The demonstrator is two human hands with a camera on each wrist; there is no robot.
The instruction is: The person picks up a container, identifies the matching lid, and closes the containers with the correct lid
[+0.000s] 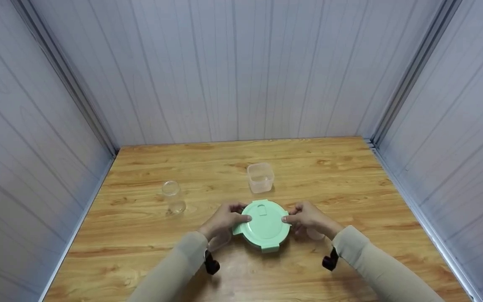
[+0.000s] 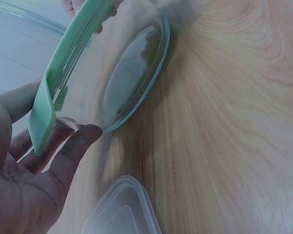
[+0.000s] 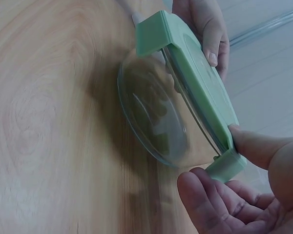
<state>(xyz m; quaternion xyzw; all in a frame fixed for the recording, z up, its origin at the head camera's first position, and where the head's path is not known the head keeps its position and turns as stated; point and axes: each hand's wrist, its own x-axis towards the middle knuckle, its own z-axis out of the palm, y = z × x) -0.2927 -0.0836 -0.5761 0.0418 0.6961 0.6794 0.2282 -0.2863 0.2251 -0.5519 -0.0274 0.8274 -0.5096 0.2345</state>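
A round clear glass food container with a mint-green clip lid is between both hands, near the middle of the table. My left hand grips its left side, thumb on top of the lid and fingers under the rim by a side clip that sticks outward. On the opposite side my right hand holds the lid's edge, thumb on top and fingers curled below near another clip. The front clip points down and outward. Whether the glass base touches the table cannot be told.
Behind the container stands a square clear plastic tub. A clear jar is farther left. A translucent rounded-corner lid lies below my left wrist, and a small clear round piece lies under my right. Pale panels enclose the wooden table.
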